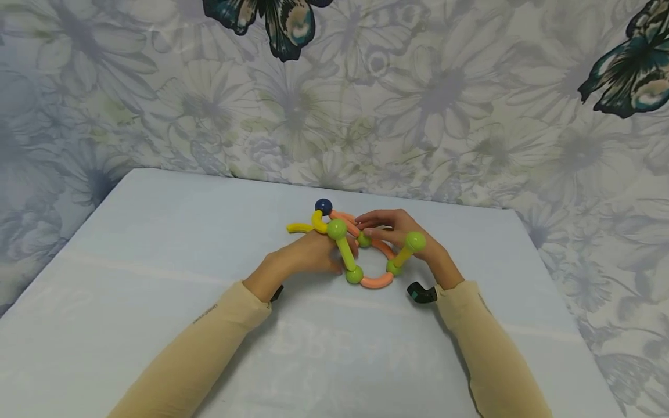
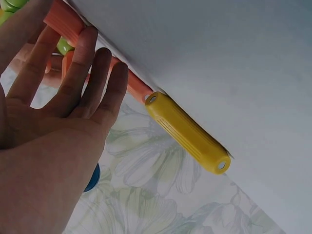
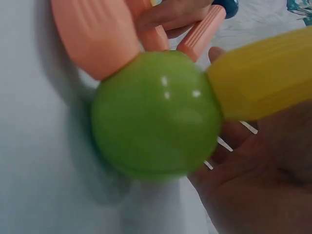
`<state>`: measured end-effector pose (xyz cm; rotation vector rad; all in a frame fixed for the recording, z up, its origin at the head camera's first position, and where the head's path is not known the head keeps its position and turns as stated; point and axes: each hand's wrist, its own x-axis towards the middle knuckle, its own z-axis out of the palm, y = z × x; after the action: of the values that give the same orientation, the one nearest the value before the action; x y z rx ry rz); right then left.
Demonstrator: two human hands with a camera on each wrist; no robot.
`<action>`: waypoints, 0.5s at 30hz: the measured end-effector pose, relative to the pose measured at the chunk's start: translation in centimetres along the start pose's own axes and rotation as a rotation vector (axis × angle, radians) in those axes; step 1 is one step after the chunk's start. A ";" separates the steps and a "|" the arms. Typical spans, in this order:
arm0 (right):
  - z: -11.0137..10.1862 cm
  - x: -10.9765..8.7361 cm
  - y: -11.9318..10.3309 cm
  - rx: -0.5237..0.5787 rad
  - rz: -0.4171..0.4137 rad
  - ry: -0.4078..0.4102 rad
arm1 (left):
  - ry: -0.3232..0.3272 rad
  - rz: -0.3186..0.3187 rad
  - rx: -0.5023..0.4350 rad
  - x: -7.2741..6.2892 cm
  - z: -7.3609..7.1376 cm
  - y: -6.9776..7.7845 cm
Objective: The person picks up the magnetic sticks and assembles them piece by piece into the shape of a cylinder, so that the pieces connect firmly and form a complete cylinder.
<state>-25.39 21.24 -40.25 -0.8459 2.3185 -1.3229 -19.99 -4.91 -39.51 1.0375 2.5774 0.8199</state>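
A toy construction of sticks and balls (image 1: pixel 377 282) stands on the table between both hands. Curved orange sticks and green balls form a ring at its near right. My left hand (image 1: pixel 313 252) holds it at the left, thumb and fingers around an orange stick (image 2: pixel 66 22). On the far side, my right hand (image 1: pixel 399 229) reaches fingers and thumb to the orange sticks beside a green ball (image 1: pixel 364 239). Upright sticks carry a green ball (image 1: pixel 337 229) and another green ball (image 1: pixel 415 241). In the right wrist view, a green ball (image 3: pixel 156 117) joins a yellow stick (image 3: pixel 268 73).
A dark blue ball (image 1: pixel 324 206) and a curved yellow stick (image 1: pixel 299 228) jut out at the far left of the construction. The white table (image 1: pixel 157 244) meets a flower-patterned wall (image 1: pixel 366 116) at its back edge. Black wrist devices, such as one (image 1: pixel 421 292), sit below the sleeves.
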 end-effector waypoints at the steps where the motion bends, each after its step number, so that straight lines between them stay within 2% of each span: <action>1: 0.0 0.2 0.1 -0.004 0.007 -0.006 | 0.002 0.004 -0.001 0.1 0.0 0.1; 9: 0.4 1.8 1.7 -0.002 0.003 -0.042 | 0.003 0.015 -0.063 0.1 0.4 0.2; 15: 1.2 2.5 2.3 0.038 -0.023 -0.045 | 0.001 -0.009 -0.101 -0.1 0.4 0.1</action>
<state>-27.39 19.77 -42.83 -0.8832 2.2492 -1.3389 -19.68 -4.74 -39.72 0.9951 2.5106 0.9383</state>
